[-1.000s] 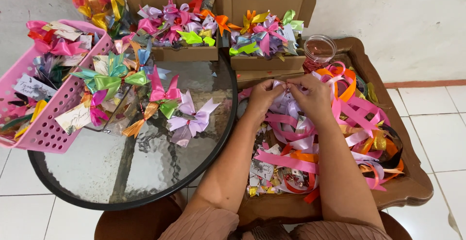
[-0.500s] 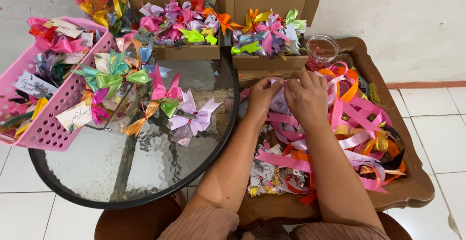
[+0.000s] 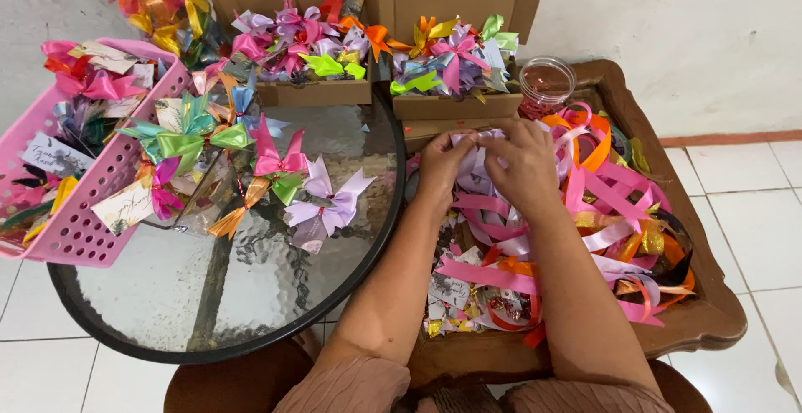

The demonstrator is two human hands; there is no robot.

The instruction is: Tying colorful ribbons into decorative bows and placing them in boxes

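Both hands sit just right of the frame's centre, close together over a pile of loose ribbons. The left hand (image 3: 443, 162) and right hand (image 3: 525, 158) each pinch the same pale lilac ribbon (image 3: 469, 167), fingertips meeting at its top edge, so the ribbon lies right between and under them, touching both.

That pile fills a wooden tray (image 3: 710, 313) on the right side of the frame, mostly pink and orange strips heaped up to its rim, so there's hardly any bare room in there. A small clear jar (image 3: 547, 79) stands at the tray's upper edge, just above the right hand.

On the left, a round glass table (image 3: 209, 296) butts against the tray; its lower half is bare glass, the upper half is covered in finished bows. A pink basket (image 3: 83, 229) hangs over its left edge. Two cardboard boxes (image 3: 455, 104) full of bows line the top of the frame, the nearer one just above the hands.
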